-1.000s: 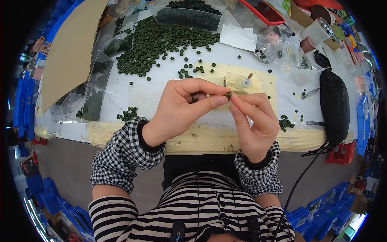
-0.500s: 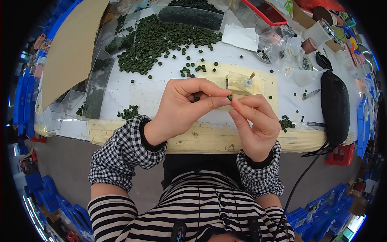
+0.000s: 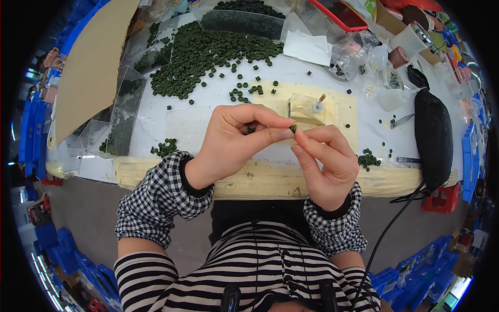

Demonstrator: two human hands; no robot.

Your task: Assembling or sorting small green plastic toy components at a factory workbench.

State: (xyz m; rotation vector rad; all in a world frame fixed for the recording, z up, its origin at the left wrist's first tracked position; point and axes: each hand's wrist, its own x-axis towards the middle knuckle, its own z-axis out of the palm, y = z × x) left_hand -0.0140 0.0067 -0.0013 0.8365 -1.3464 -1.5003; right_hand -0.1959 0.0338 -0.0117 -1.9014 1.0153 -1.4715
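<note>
A small dark green ring-shaped part (image 3: 293,128) is pinched between the fingertips of both hands above the table's front edge. My left hand (image 3: 234,135) holds it with thumb and index finger, and another dark green piece (image 3: 251,127) shows inside its curled fingers. Thumb and index finger of my right hand (image 3: 327,161) close on the part from the other side. Just behind the hands stands a tape-wrapped block (image 3: 306,108) with a thin upright pin (image 3: 322,99).
A large heap of dark green parts (image 3: 202,54) spreads across the back left, beside clear bins (image 3: 127,112) and a cardboard sheet (image 3: 91,67). Smaller piles (image 3: 165,147) lie near the front edge. At right are a black pouch (image 3: 433,138), plastic bags (image 3: 377,67) and a red-cased phone (image 3: 340,14).
Both hands have shifted very slightly to the left within the view, still pinching the green part between them. The whole scene has moved a little with the head.
</note>
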